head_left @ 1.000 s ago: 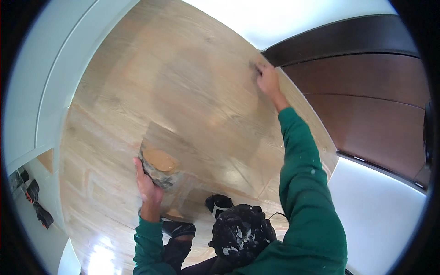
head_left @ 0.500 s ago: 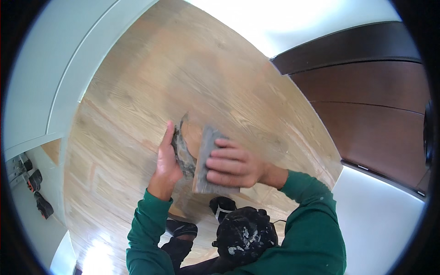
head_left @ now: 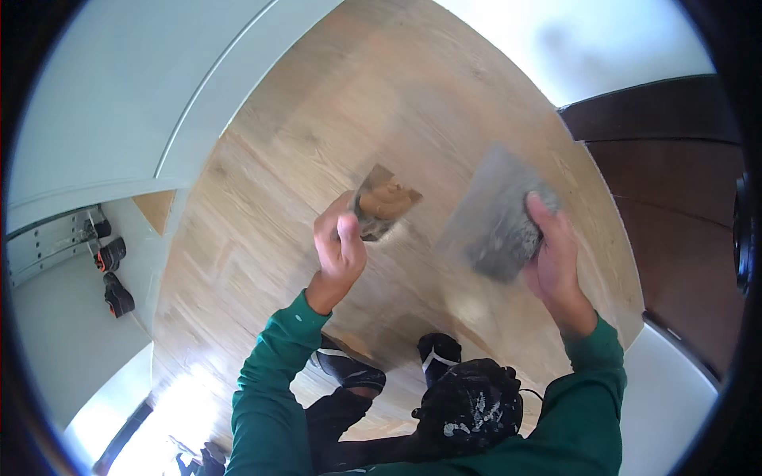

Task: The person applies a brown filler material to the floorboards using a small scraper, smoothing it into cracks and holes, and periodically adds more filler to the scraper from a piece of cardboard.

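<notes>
My left hand (head_left: 340,250) is closed around a small putty knife (head_left: 367,230), its thumb pointing up. A lump of brown filler (head_left: 389,200) sits on that blade. In my right hand (head_left: 556,250), out to the right, is a wide grey smoothing blade (head_left: 492,214) with smears on its face. The thumb lies over the near side and the other fingers are hidden behind it. Motion blurs the wide blade. The two tools are apart, both held above the wood-look floor (head_left: 381,103).
Pale paneling (head_left: 119,95) borders the floor at the left, with several dark shoes (head_left: 117,293) in a recess. Brown wooden panels (head_left: 675,214) stand at the right. My own shoes (head_left: 349,369) are below my hands. Pale streaks mark the floor.
My hands have moved apart: the wide blade has swung right and turned its face up, away from the putty knife. The view has shifted, and the brown filler now sits bunched on the small blade.
</notes>
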